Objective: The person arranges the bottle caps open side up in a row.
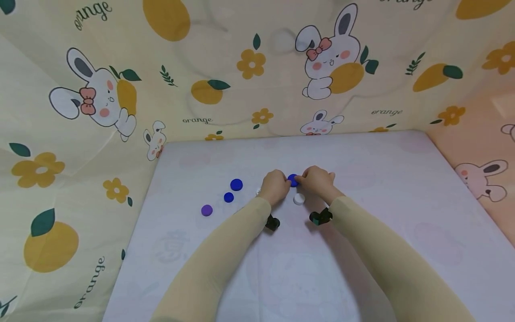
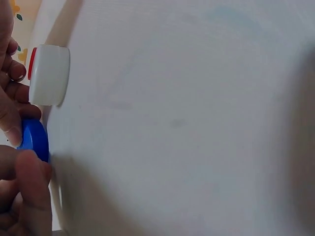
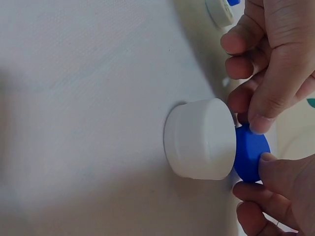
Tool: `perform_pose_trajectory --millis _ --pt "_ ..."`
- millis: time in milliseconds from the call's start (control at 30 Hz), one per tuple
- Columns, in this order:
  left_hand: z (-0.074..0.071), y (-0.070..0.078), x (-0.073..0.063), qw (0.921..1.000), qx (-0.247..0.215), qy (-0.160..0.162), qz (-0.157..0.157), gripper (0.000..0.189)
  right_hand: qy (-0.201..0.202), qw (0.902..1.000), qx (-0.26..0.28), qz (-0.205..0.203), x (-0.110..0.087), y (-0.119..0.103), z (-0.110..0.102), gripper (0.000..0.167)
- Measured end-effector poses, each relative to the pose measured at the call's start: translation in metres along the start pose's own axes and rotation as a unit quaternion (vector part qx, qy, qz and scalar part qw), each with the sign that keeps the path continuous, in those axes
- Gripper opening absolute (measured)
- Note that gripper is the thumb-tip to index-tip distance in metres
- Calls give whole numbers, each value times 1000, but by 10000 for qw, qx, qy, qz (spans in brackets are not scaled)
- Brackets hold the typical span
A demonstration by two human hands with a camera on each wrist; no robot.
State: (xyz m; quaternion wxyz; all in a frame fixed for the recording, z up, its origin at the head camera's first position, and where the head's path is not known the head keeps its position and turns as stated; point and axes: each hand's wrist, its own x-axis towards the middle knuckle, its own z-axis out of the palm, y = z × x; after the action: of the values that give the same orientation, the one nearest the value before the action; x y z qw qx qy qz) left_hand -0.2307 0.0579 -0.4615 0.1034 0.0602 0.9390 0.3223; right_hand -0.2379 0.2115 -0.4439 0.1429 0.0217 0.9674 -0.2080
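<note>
My left hand point(image 1: 275, 187) and right hand point(image 1: 317, 182) meet over the middle of the table, pinching a small, round blue disc point(image 1: 293, 180) between them. In the right wrist view the thumbs press the disc's face point(image 3: 250, 153) from either side, with the fingers curled behind. Just nearer than the disc, a short white cylinder point(image 1: 299, 199) stands upright on the table. The left wrist view shows a white cylinder point(image 2: 51, 74) with a strip of red at its top. Mostly hidden behind my left hand is another white round piece point(image 1: 258, 192).
Left of my hands lie two blue discs, one larger point(image 1: 236, 184) and one smaller point(image 1: 229, 197). A purple disc point(image 1: 207, 210) lies further left and nearer. Printed cloth point(image 1: 225, 58) hangs behind and beside the white table point(image 1: 289, 277).
</note>
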Motion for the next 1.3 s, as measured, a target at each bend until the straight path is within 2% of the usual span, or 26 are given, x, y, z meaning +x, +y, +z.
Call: perform_pose_trajectory --millis 267,500,700,833,933,1100,1300 --pt "1 -1 -2 9998 -67 -54 176 21 160 9999 -32 44 0 4 4 37" --pt "5 -5 -2 9995 -208 68 233 22 282 9995 96 -99 1 7 8 36" --pt "3 -4 -3 9994 -135 214 237 27 388 9961 699 -380 -2 13 4 32" --pt "4 2 -2 9981 44 426 452 32 644 9910 1035 -557 -3 22 -3 30" --pt "6 7 -3 9970 6 476 609 35 680 9872 1289 -650 -5 29 -9 31" --pt "11 15 -1 9951 -148 388 900 37 648 9817 1670 -652 -6 46 -14 44" --pt "22 30 3 9930 162 237 1144 39 436 9744 2037 -844 -5 76 -11 58"
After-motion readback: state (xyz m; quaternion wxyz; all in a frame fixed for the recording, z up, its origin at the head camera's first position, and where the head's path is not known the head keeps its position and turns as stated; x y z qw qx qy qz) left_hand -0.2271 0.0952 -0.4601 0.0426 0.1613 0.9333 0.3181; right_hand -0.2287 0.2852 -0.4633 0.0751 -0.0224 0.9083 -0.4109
